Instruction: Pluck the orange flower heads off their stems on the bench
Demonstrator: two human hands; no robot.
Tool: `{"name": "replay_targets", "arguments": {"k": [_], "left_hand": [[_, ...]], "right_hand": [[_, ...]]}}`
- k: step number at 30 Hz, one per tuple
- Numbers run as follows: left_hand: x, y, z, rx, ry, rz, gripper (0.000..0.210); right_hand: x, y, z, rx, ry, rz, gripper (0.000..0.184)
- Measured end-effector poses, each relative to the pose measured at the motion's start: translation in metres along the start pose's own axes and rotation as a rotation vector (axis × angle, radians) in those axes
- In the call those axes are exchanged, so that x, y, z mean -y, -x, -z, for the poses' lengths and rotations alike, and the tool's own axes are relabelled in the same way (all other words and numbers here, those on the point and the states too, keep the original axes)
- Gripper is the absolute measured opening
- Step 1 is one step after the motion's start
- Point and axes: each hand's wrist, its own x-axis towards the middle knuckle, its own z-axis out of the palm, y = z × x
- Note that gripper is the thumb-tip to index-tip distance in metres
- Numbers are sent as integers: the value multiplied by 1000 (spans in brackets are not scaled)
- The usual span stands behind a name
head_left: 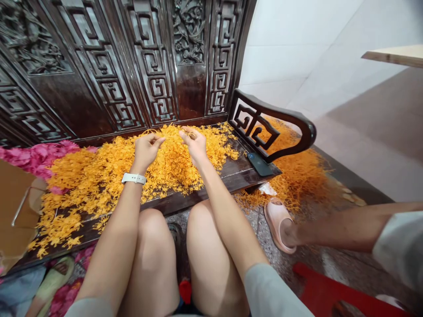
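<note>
My left hand (145, 150) is over the heap of yellow-orange plastic flower pieces (172, 169), thumb and fingers pinched on a thin yellow plastic flower piece (149, 131). A pale watch band (134, 178) circles that wrist. To its right, my right hand (196, 146) pinches another yellow plastic flower piece (191, 134) between thumb and fingers. A small gap separates the two hands. Whether a strand links them is hard to make out against the heap. The heap spreads across the dark wooden bench seat (236, 178).
The carved backrest (191, 94) rises behind, with a curved armrest (291, 119) at right. A phone (259, 164) lies near the seat's end. Orange pieces (300, 176) cover the floor beyond. Pink flowers (42, 156) and a cardboard box (15, 207) are left. Another person's sandalled foot (287, 233) is right.
</note>
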Motion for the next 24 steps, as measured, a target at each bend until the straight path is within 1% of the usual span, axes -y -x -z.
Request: {"name": "replay_targets", "arguments": {"k": [2,5,6,7,8,10,13,16,18,20,24], "left_hand": [[-1,-1,2,-36,-69,-81,27],[1,-4,4,-121,-142,-121,27],[2,-5,5,-159,-141,-109,27],[4,-6,6,-195,-127,-88,27],[5,-7,6,-224,-110,-64,25],[8,-7,6,-254,-94,-17,21],[8,-7,3,-255,-49,27,15],[2,-9,-4,-272,68,27,18],[-4,-10,-8,-289,111,20,21],[-9,-10,-10,-295,123,14,21],[-13,-10,-8,-328,110,-2,18]], "right_hand": [[-4,-3,4,40,157,75,35],[-6,-3,9,154,380,141,17],[-5,-2,9,200,416,149,17],[-3,0,9,244,427,143,22],[0,3,7,287,412,123,26],[7,8,1,373,325,55,28],[18,16,-10,510,154,-45,29],[26,22,-19,655,44,-110,40],[29,25,-20,738,1,-149,40],[31,26,-19,745,-35,-178,35],[27,26,-16,677,-80,-191,20]]}}
